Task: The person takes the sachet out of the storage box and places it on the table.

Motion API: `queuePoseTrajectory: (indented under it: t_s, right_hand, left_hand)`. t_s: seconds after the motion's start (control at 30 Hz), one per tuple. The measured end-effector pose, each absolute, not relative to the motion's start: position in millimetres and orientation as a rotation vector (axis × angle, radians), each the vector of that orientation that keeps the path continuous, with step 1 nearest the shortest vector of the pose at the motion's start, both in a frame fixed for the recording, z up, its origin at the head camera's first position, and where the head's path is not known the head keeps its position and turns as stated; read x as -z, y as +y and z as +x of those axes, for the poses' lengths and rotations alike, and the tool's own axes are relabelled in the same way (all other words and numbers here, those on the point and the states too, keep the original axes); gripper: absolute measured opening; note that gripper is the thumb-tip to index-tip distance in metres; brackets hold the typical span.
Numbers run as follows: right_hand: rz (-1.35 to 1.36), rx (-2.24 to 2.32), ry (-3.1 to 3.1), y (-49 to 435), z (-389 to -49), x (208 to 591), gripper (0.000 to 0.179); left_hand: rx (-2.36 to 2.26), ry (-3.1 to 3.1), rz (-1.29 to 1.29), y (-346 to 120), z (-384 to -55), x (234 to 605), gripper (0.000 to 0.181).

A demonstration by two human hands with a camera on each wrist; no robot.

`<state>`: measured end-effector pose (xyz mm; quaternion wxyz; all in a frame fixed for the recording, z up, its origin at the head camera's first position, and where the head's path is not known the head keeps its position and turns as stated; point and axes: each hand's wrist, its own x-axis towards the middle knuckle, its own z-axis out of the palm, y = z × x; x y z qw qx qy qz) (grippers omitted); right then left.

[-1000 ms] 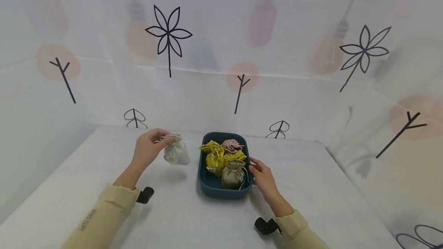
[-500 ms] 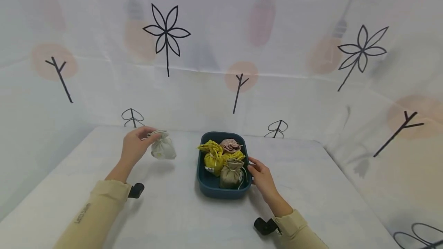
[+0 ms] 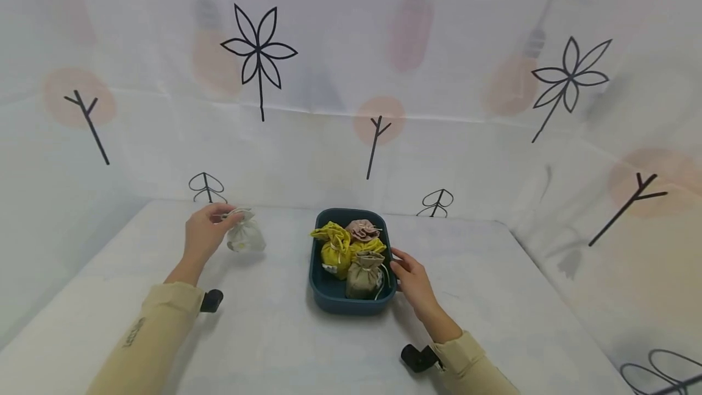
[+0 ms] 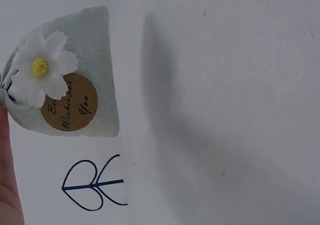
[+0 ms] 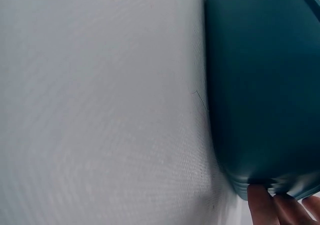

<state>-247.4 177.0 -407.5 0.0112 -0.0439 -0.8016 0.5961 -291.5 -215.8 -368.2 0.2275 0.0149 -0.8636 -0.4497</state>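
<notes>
My left hand pinches a pale grey-green drawstring pouch by its gathered neck, held up over the left back of the table. In the left wrist view that pouch shows a white fabric daisy and a round brown label reading "Wishes for You". The fingers of my right hand rest against the outer right wall of a dark teal box. Inside the box sit two mustard-yellow pouches, a pinkish one and an olive-brown one.
A white cloth covers the table, and a printed backdrop with line-drawn flowers rises behind it. Small black wrist cameras sit at both cuffs. The box's front-left inside corner shows bare floor.
My left hand has carried the pale pouch to the left, away from the box, and slowed lately. The right hand stays against the box, whose contents look unchanged.
</notes>
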Motion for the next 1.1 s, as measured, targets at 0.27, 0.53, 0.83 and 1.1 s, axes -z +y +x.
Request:
queuePoseTrajectory:
  t_s: [0.27, 0.53, 0.83, 1.1]
  right_hand:
    - [-0.13, -1.857, -2.508, 176, -248, 409, 0.04]
    - [-0.133, -1.85, -2.508, 177, -247, 409, 0.04]
    - [-0.13, -1.836, -2.508, 177, -247, 410, 0.041]
    - [-0.137, -1.836, -2.516, 176, -246, 410, 0.041]
  left_hand:
    - [1.228, -2.388, 0.085, -224, -295, 378, 0.037]
    - [1.2, -2.434, 0.117, -233, -296, 383, 0.035]
    - [1.2, -2.451, 0.131, -235, -296, 384, 0.038]
    - [1.241, -2.488, 0.124, -238, -292, 381, 0.046]
